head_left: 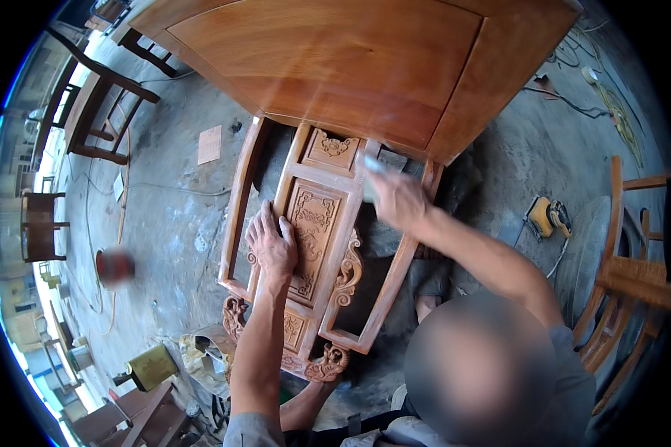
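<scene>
A carved wooden chair back (332, 223) lies before me, its far end against a large wooden panel. Pale dust whitens its rails. My left hand (272, 242) rests with fingers stretched out on the left side rail, beside the carved centre panel (306, 246). Over the right rail near the far end is my right hand (399, 197), its fingers closed on a small pale piece (373, 165). Motion blurs that piece, so its kind does not show. Openwork scrolls (346, 272) and carved ends (326, 363) edge the frame.
The large wooden panel (328, 56) fills the far side. A yellow power sander (550, 217) lies on the concrete floor at right, near a wooden chair (634, 279). At left are another chair (97, 100), a reddish bucket (115, 267), an olive can (152, 367) and trailing cords.
</scene>
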Action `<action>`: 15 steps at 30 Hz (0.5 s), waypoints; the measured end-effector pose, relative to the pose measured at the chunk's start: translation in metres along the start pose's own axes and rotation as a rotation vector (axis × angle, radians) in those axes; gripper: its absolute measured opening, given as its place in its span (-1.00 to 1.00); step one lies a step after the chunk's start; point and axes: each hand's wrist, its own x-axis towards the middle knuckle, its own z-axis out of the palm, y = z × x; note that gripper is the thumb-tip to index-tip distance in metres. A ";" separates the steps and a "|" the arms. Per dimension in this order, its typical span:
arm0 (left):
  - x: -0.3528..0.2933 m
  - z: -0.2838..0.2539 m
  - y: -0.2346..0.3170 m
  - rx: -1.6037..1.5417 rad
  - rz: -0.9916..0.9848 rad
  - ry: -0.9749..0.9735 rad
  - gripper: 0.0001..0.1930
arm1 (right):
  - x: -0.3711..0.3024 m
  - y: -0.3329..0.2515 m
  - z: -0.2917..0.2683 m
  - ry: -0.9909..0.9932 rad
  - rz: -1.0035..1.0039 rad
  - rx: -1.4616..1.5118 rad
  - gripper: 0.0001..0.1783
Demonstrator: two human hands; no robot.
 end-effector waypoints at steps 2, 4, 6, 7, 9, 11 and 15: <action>0.000 -0.005 -0.006 0.007 -0.007 0.004 -0.41 | -0.019 -0.030 -0.011 -0.213 -0.081 0.084 -0.31; -0.002 -0.006 -0.004 0.011 -0.014 -0.012 -0.41 | -0.005 -0.007 -0.019 -0.150 -0.109 -0.010 -0.33; -0.002 -0.004 -0.005 0.007 0.008 0.010 -0.42 | 0.028 0.003 -0.036 -0.044 -0.069 -0.086 -0.32; 0.000 -0.002 -0.001 0.004 0.012 0.004 -0.42 | 0.005 0.008 -0.007 0.019 -0.044 -0.113 -0.34; -0.003 -0.004 -0.006 0.017 -0.004 -0.008 -0.42 | -0.037 -0.029 -0.005 -0.173 -0.225 -0.092 -0.32; 0.001 -0.004 -0.002 0.010 -0.005 -0.009 -0.42 | -0.058 -0.034 0.001 -0.133 -0.417 -0.108 -0.30; -0.001 -0.003 -0.001 0.005 0.001 -0.004 -0.41 | 0.004 0.013 -0.016 0.025 -0.200 -0.179 -0.22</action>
